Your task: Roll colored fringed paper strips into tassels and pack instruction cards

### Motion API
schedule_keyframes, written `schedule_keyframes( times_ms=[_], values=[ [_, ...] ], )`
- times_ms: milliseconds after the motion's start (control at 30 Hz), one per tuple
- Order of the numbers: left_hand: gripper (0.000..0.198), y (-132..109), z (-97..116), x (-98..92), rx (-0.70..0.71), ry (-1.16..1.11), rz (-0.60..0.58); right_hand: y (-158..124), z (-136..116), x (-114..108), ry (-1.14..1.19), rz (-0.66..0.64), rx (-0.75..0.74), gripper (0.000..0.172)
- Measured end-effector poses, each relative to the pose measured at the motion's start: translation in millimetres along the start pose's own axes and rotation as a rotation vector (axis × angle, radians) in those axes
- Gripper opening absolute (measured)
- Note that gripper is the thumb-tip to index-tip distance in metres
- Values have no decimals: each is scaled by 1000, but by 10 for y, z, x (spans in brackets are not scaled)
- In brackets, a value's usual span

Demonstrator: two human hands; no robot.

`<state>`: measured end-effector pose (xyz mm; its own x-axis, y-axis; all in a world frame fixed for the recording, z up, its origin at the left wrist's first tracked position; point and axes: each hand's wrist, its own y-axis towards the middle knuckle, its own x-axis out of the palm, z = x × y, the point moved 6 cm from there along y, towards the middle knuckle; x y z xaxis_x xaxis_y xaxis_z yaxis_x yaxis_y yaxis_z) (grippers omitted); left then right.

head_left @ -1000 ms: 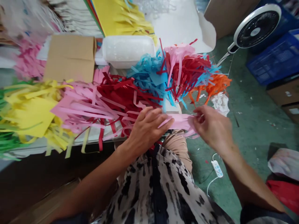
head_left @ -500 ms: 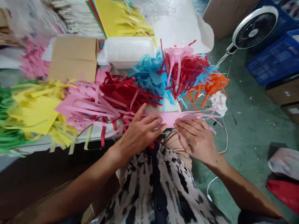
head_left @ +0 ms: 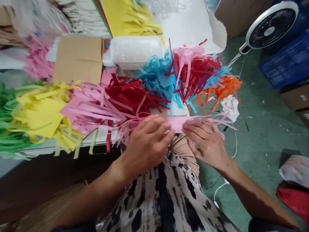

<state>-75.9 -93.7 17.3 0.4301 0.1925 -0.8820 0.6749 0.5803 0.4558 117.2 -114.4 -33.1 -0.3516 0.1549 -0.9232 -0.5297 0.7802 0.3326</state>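
Leaning over the edge of the desk [head_left: 43, 149], the person holds a pink strip [head_left: 177, 124] out in front of their lap, between both hands. The left hand [head_left: 147, 145] curls its fingers [head_left: 154, 127] over one part of the strip, and the right hand [head_left: 205, 141] closes its fingers [head_left: 200, 132] on the other. Both are gripping, not released, though the thumbs are partly hidden. Much looks done: thin cut strands trail from both ends of the strip, and heaps of similar fringe lie along the desk, including red fringe [head_left: 127, 93], blue fringe [head_left: 156, 77], orange fringe [head_left: 227, 87], yellow fringe [head_left: 38, 116] and green fringe [head_left: 7, 125]. Left undone, as far as can be seen, is the strip's plain middle, still uncut between the hands. How much other paper remains cannot be told.
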Motion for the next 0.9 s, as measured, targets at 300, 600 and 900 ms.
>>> schedule_keyframes(
  times_ms=[300,600,900],
  values=[
    [21,126,134,580,10,74,-182,159,-12,-54,-120,-43,10,26],
    [18,136,126,599,-38,114,-105,252,21,-24,-79,21,-12,17],
    [14,-64,-215,363,-225,-78,-47,222,390,-67,207,-27,141,13]
  ],
)
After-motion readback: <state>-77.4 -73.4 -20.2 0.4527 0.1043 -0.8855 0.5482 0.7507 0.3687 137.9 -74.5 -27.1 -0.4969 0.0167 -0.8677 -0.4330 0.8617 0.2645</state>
